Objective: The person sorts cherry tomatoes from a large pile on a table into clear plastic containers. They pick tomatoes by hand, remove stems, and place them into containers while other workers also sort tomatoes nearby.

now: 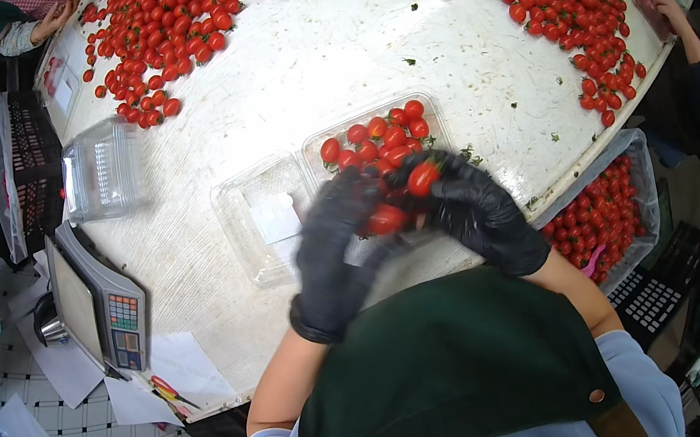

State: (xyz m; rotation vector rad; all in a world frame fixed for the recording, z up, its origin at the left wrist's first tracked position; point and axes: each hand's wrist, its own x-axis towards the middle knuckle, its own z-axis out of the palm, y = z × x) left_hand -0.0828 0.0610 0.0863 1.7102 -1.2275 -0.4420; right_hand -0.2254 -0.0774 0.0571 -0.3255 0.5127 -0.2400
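Observation:
In front of me an open clear plastic clamshell box [440,125] holds several red cherry tomatoes [393,138] in its right half. The lid half [246,236] lies folded out to the left, a white label on it. Both my hands wear black gloves and are over the box's near side. My right hand [483,213] is closed on a cherry tomato [423,178] pinched at its fingertips. My left hand [330,238], partly smeared by motion, has another cherry tomato [385,220] between its thumb and fingers. The hands hide the box's near edge.
Heaps of tomatoes [159,19] line the table's far side and right edge. Stacked empty clamshells [101,170] and a scale [109,300] stand left, near scissors [173,391]. A lined crate of tomatoes [599,214] is at right. Other people's hands [53,23] show at far left and right.

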